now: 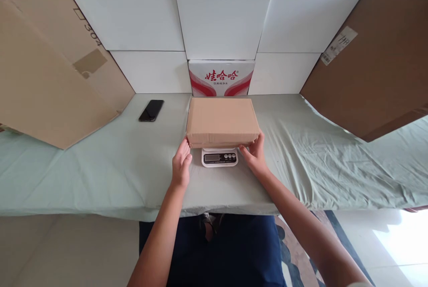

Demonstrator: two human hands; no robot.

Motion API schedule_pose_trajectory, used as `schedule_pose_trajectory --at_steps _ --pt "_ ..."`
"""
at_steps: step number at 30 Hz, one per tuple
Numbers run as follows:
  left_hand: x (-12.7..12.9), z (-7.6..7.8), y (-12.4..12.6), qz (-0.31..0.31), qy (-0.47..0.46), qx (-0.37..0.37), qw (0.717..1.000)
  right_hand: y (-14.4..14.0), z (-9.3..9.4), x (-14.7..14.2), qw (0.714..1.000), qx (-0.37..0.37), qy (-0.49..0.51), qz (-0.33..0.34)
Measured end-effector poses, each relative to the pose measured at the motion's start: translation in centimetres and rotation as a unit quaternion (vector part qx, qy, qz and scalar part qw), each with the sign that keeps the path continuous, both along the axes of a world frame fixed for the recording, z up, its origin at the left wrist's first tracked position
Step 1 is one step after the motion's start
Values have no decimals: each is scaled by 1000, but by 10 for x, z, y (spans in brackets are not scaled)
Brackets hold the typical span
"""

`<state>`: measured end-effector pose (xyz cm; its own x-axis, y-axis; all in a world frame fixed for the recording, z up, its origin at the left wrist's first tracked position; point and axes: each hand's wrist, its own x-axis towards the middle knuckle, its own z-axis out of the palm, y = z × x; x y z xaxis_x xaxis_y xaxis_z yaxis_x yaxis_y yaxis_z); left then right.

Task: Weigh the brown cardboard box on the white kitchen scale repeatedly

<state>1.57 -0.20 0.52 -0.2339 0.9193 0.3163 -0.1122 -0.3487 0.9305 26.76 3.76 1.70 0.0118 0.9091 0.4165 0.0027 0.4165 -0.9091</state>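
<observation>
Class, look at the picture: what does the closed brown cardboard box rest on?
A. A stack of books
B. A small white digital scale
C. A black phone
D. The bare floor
B: the brown cardboard box sits on the white scale, whose display pokes out in front, with the left hand and right hand at its near corners.

I see my two forearms bare, no sleeves, watch or rings on my left hand (pixel 181 162) or right hand (pixel 254 153); dark navy trousers cover my lap.

A cardboard box (pixel 222 121) sits on a kitchen scale (pixel 220 157) at the middle of the tabletop (pixel 100 166). A phone (pixel 151 110) lies to its left. A printed carton (pixel 221 77) stands behind it.
</observation>
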Motion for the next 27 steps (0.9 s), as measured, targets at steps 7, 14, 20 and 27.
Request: schedule_pose_trajectory --at_steps 7,14,20,27 --pt "1 3 2 -19 -21 -26 999 2 1 0 1000 -16 5 13" --pt "0 5 2 -18 -35 -43 998 1 1 1 1000 -19 -7 10" --pt "-1 2 3 -13 -30 -45 998 3 0 0 1000 -19 -14 9" --pt "-1 6 4 -20 -42 -43 998 0 5 0 999 -35 -5 21"
